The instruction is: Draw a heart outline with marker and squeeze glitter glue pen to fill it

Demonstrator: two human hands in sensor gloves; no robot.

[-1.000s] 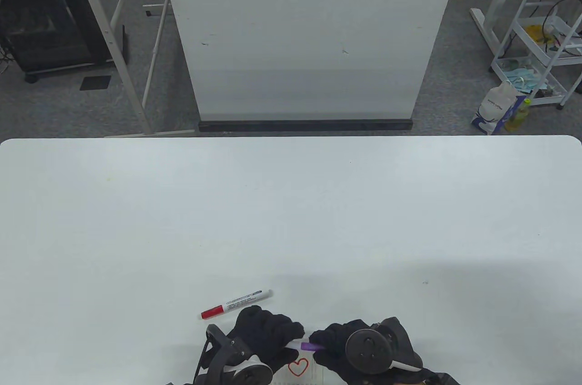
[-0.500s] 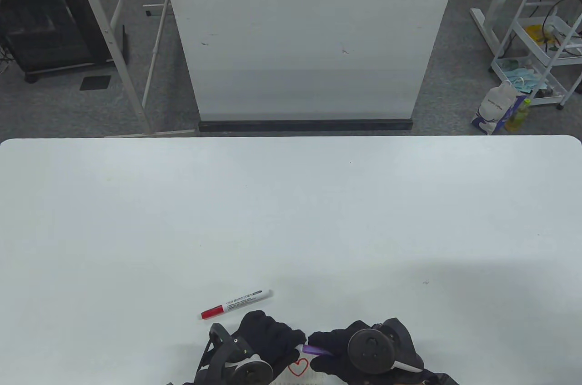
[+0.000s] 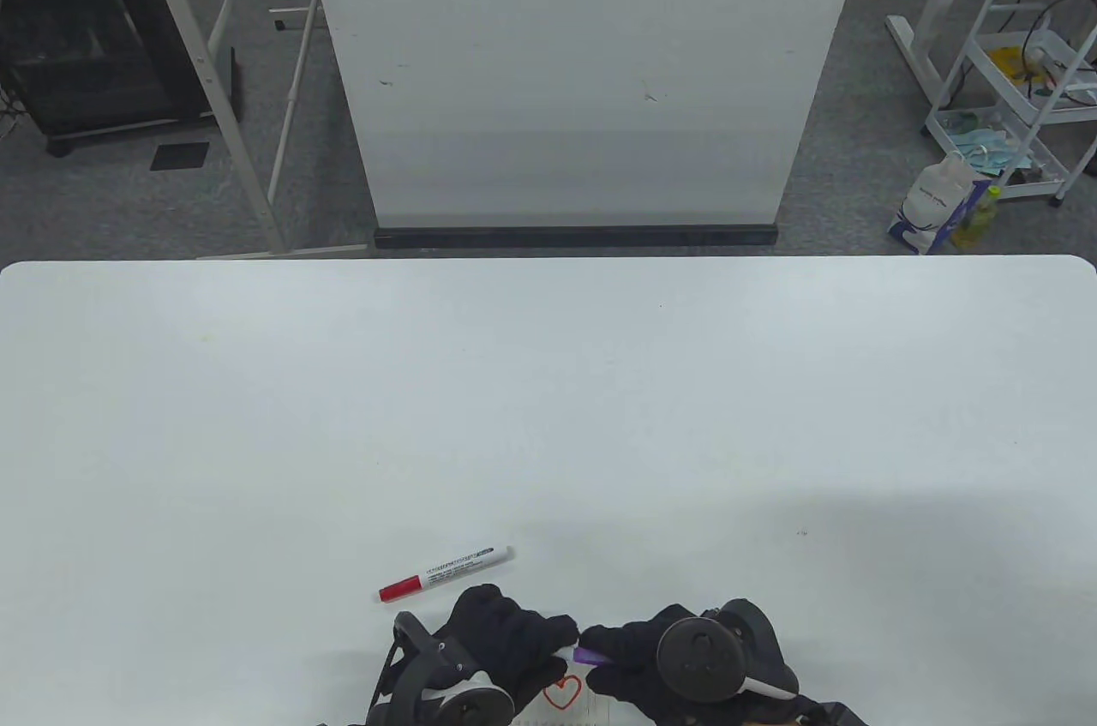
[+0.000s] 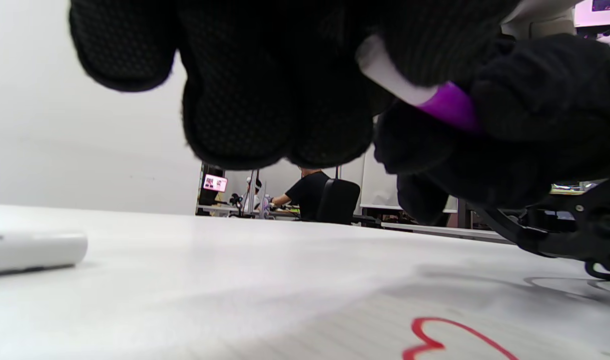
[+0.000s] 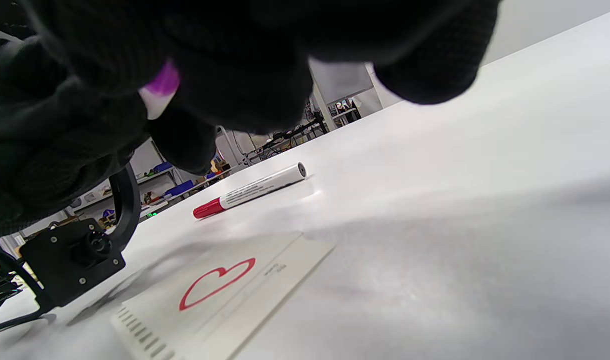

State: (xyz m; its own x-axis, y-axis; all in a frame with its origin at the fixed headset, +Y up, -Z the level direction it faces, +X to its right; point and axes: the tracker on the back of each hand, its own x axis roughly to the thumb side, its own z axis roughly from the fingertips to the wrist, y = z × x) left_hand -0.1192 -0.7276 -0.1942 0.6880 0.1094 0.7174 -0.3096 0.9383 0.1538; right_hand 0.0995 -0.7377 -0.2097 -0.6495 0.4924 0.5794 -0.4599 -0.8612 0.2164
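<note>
A purple and white glitter glue pen (image 3: 588, 657) hangs just above the table's near edge, gripped by both hands. My left hand (image 3: 548, 639) curls its fingers round the white end (image 4: 389, 75). My right hand (image 3: 604, 647) grips the purple end (image 4: 449, 105). Under them lies a lined paper sheet (image 5: 265, 280) bearing a red heart outline (image 3: 562, 693) (image 5: 217, 282) (image 4: 454, 340). The red-capped white marker (image 3: 446, 573) (image 5: 250, 191) lies on the table just beyond my left hand, untouched. Most of the pen is hidden by the gloves.
The white table (image 3: 548, 417) stretches wide beyond the hands. A whiteboard panel (image 3: 583, 66) stands behind its far edge. A white cart (image 3: 1020, 117) and a bag sit on the floor at the right.
The two hands have drawn closer together along the pen, so less of it shows between them. Marker and paper have not moved.
</note>
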